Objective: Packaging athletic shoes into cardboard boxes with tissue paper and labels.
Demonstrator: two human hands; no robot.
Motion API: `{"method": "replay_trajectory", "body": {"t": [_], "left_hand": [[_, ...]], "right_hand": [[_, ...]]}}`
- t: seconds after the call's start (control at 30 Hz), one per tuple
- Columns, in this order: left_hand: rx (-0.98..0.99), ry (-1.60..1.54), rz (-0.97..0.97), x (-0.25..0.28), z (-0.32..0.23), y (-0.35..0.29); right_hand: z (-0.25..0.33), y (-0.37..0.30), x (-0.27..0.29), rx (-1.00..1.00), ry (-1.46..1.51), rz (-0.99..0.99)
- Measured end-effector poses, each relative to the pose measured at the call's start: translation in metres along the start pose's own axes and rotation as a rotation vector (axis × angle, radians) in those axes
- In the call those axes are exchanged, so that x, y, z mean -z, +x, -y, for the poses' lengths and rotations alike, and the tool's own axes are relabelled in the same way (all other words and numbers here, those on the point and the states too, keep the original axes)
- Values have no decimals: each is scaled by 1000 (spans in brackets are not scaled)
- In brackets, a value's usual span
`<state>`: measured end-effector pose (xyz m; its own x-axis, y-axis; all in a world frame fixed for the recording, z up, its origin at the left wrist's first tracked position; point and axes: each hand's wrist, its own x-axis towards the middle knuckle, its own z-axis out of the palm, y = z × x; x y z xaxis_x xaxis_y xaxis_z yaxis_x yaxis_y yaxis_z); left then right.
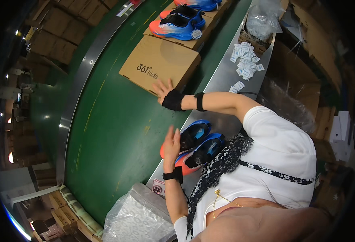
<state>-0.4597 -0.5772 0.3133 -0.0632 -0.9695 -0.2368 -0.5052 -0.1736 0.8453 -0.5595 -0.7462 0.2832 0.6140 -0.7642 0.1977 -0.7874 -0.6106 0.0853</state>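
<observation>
My right hand (164, 92), in a black wrist brace, rests with spread fingers on the near edge of a closed brown shoebox (157, 54) on the green conveyor belt (101, 133). Lower down, my left hand (171, 144) has its fingers stretched out. It is over or beside the toe of an orange and blue sneaker (195, 133); I cannot tell if they touch. A second matching sneaker (183, 164) lies alongside, close to my body on the steel ledge. Beyond the box, another pair of such sneakers (175, 30) sits on a box, with a round white tag.
White sachets (248, 62) lie scattered on the steel ledge (220, 82), below a box holding clear plastic bags (262, 18). A phone (158, 186) and a plastic-wrapped stack of printed paper (139, 211) are at the near end. Cardboard boxes (58, 36) are piled beyond the belt.
</observation>
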Motion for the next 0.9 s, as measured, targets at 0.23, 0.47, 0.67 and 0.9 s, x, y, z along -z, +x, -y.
{"method": "replay_trajectory", "body": {"t": [0.23,0.47,0.67,0.9], "left_hand": [[-192,279,-361,28,4,19],[-116,687,-395,42,27,-12],[-4,733,-245,72,72,-16],[-212,329,-601,75,112,-63]], "right_hand": [[28,-24,111,153,485,-390],[-142,-49,163,-280,1339,-677],[-204,-140,39,-1057,1418,-426],[-120,-226,-59,-809,228,-14]]}}
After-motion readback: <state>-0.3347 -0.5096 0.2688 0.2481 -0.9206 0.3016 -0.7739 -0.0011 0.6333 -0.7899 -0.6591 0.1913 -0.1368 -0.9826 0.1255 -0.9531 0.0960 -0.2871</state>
